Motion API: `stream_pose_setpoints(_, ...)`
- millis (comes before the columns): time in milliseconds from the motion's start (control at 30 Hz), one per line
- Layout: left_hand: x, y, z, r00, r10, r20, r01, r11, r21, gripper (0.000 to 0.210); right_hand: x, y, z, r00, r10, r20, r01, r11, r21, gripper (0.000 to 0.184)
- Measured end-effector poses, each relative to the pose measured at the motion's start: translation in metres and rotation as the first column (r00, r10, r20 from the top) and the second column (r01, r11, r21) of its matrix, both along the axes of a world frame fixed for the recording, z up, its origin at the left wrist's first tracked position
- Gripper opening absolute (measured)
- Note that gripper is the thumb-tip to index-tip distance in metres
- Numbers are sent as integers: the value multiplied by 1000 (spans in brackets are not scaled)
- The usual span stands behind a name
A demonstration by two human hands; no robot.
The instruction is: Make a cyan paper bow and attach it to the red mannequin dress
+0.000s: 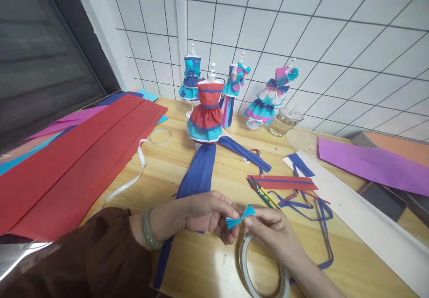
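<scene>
Between my two hands is a small turquoise paper bow [241, 218], pleated and pinched at its middle. The fingers of my left hand [214, 213] grip it from the left, and the thumb and fingers of my right hand [268, 226] pinch it from the right. Below my right hand lies a roll of tape [246, 266], partly covered by that hand. Thread snips [263, 191] rest just beyond my right fingers. Past my left hand a long blue paper strip [197, 173] runs up to a mini dress form [210, 110] in a red and turquoise paper dress.
Red paper sheets [83, 155] cover the left side. A loose white tape strip [134, 177] curls nearby. More dressed forms [191, 77] and a glass of liquid [284, 121] stand at the back. Blue scraps [321, 208], white paper [362, 217] and purple paper [372, 166] lie right.
</scene>
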State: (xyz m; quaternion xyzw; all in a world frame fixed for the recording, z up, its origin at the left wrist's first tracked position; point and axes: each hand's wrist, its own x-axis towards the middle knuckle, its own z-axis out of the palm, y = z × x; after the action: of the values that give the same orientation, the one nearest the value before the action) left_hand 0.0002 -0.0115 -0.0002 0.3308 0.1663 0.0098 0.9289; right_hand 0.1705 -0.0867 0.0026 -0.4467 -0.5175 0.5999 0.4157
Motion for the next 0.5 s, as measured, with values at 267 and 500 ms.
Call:
stream_pose_setpoints(267, 1, -3, -1, 999, 23, -26, -20, 993, 116, 19, -2, -1, 2, 993, -24, -118, 16, 998, -67, 15)
stream_pose_setpoints(500, 4, -5, 1, 886, 464, 14, -399, 744, 536, 20, -1, 3, -3, 970, -241, -41, 234, 963, -136, 19)
